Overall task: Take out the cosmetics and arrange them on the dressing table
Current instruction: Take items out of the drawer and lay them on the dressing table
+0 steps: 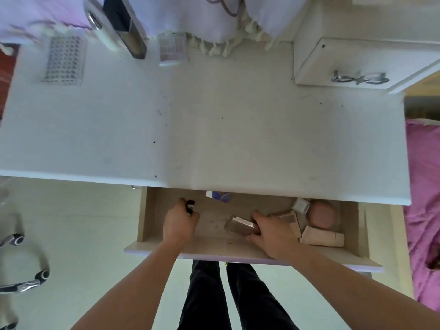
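Inside the open drawer [204, 248], the left hand [180, 223] pinches a small black tube [190, 206] while the right hand [271, 232], just beside it, grasps a brown bottle [239, 225].

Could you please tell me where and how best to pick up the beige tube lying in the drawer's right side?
Probably from straight above, pinching the beige tube across its body, towards its right end. It lies flat, its length running left to right, and the pink round compact crowds its far side near the middle.
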